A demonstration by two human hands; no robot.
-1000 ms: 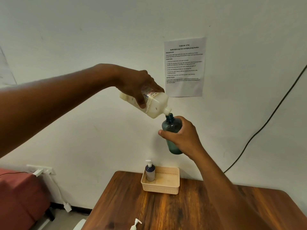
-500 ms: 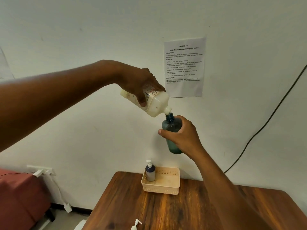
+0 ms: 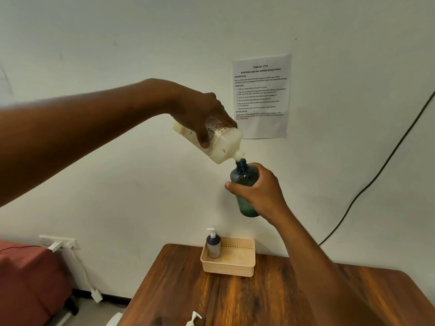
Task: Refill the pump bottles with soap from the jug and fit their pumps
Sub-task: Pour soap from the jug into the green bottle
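Fingers (image 3: pixel 204 137) of the left hand (image 3: pixel 202 116) wrap the tilted white jug (image 3: pixel 223 144), its spout at the mouth of the teal bottle (image 3: pixel 243 180), which the right hand (image 3: pixel 259 191) grips around its middle, raised above the surface (image 3: pixel 188 290).

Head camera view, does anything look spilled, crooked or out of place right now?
No spill shows. The left hand tips the jug with its spout at the mouth of the teal bottle, which the right hand holds upright. One oddity: a loose pump lies at the table's near edge.
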